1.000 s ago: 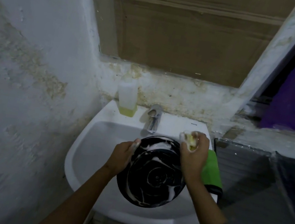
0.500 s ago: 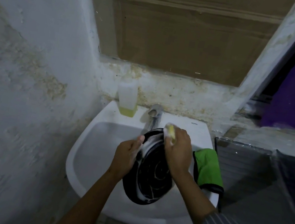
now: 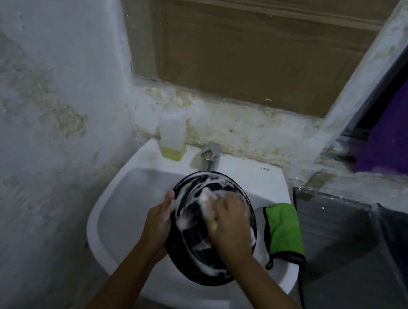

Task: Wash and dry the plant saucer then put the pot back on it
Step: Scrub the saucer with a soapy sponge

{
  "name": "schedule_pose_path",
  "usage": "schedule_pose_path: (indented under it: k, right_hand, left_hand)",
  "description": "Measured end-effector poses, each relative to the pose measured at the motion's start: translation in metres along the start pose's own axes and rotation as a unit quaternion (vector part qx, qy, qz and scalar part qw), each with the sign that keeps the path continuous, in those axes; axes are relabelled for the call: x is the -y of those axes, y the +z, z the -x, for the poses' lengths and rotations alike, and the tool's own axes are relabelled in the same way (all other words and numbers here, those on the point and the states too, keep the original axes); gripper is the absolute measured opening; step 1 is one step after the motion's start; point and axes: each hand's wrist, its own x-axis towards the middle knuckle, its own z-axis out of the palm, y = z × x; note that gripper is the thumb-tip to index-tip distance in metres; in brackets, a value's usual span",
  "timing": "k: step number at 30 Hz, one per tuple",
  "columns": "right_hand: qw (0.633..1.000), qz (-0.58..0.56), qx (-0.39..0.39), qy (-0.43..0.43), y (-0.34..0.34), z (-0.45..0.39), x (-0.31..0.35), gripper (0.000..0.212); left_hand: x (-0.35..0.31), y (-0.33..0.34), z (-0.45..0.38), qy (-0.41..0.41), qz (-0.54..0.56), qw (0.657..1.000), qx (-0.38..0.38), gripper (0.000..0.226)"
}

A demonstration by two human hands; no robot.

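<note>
The black round plant saucer [image 3: 191, 257] is held tilted over the white sink [image 3: 120, 194], its inside streaked with white foam. My left hand [image 3: 159, 223] grips its left rim. My right hand [image 3: 232, 228] is curled inside the saucer, pressing a foamy sponge against the bottom; the sponge is mostly hidden under my fingers and the foam. The plant pot is not in view.
A tap [image 3: 210, 156] stands at the sink's back rim, with a soap bottle [image 3: 172, 138] holding a little yellow liquid to its left. A green cloth [image 3: 284, 230] hangs over the sink's right rim. A dark foil-covered surface [image 3: 358, 255] lies to the right; a wall [image 3: 27, 124] is close on the left.
My right hand moved from the saucer's top rim down into its middle with the sponge. The saucer turned from nearly edge-on to face me more, and more foam covers it.
</note>
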Motion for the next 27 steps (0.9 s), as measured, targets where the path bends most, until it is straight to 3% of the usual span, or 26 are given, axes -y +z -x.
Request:
schedule_pose_path:
  k: [2, 4, 6, 10, 12, 14, 16, 18, 20, 23, 27]
  right_hand:
    - [0.989, -0.039, 0.012, 0.143, -0.002, -0.016, -0.022, 0.032]
    - [0.980, -0.096, 0.008, 0.174, -0.002, -0.019, -0.021, 0.038]
    - [0.985, -0.130, 0.032, 0.111, -0.002, -0.008, 0.003, 0.033]
    - [0.975, -0.173, 0.037, -0.134, -0.003, 0.027, 0.030, 0.020]
    - [0.979, -0.132, 0.039, -0.153, -0.007, 0.026, 0.008, 0.021]
    - [0.994, -0.098, 0.030, -0.024, -0.010, 0.020, -0.015, 0.019]
    - [0.983, -0.102, 0.037, 0.149, -0.015, 0.011, -0.025, 0.019]
    - [0.972, -0.121, 0.016, 0.199, -0.014, 0.008, -0.015, 0.021]
    - [0.980, -0.155, 0.005, 0.125, -0.015, 0.013, 0.013, 0.025]
    - [0.966, -0.250, 0.070, -0.003, -0.023, 0.032, 0.045, 0.045]
    - [0.967, -0.242, 0.077, 0.023, -0.028, 0.028, 0.019, 0.025]
  left_hand:
    - [0.004, 0.000, 0.002, -0.002, 0.010, 1.000, 0.000, 0.043]
    - [0.005, 0.001, 0.004, -0.006, 0.020, 1.000, -0.012, 0.045]
    - [0.005, 0.000, 0.003, -0.012, 0.044, 0.999, -0.018, 0.048]
    - [0.009, -0.007, 0.001, -0.027, 0.068, 0.997, -0.036, 0.049]
    - [0.010, -0.009, 0.003, -0.042, 0.089, 0.994, -0.039, 0.050]
    - [0.011, -0.009, 0.005, -0.045, 0.098, 0.994, -0.032, 0.051]
    - [0.010, -0.007, 0.006, -0.032, 0.087, 0.995, -0.032, 0.050]
    - [0.005, -0.002, 0.005, -0.010, 0.068, 0.997, -0.028, 0.047]
    - [0.000, -0.001, 0.000, 0.018, 0.038, 0.999, -0.024, 0.041]
    - [-0.010, -0.004, -0.002, 0.053, 0.002, 0.998, -0.034, 0.038]
    - [-0.015, -0.008, 0.003, 0.053, 0.000, 0.997, -0.049, 0.042]
